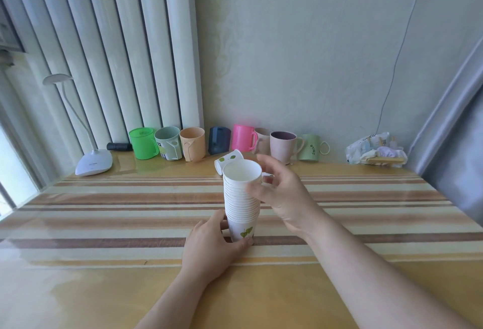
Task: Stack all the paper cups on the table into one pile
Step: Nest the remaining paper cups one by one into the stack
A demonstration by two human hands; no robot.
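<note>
A tall pile of white paper cups [241, 198] with green leaf prints stands upright in the middle of the striped table [104, 224]. My left hand [213, 243] grips the pile's lowest cup from the left. My right hand [281, 192] rests on the upper right side of the pile, thumb under the top rim and the other fingers spread apart behind it. One more paper cup [228, 160] lies on its side just behind the pile, partly hidden by it.
A row of plastic and ceramic mugs [193, 147] lines the back wall. A white desk lamp [92, 162] stands at the back left, and a crumpled bag with cloth and clips [376, 152] lies at the back right. A grey door frame borders the right.
</note>
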